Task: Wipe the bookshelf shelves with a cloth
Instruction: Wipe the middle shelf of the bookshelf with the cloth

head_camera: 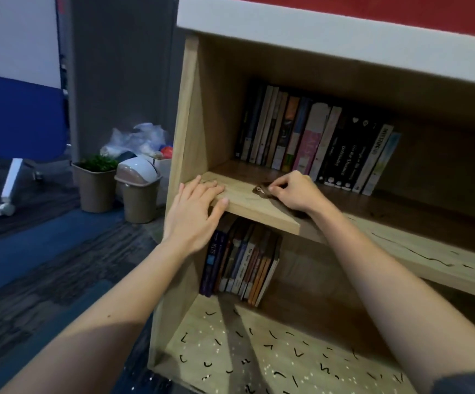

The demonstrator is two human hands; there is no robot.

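The right hand (296,191) is curled, and its fingers pinch a dark, crumpled cloth (262,186) near the front edge of the middle shelf (259,213). The shelf is a smooth board of pale wood. The left hand (193,214) lies flat with straight fingers on the shelf's front left corner. Thin books (315,140) stand along the back. On the shelf below, a blue book (212,253) says "IELTS".

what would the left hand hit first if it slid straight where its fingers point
Only bare wooden shelf board lies ahead of the left hand at first; then probably the dark leftmost books of the upright row, though depth is unclear.
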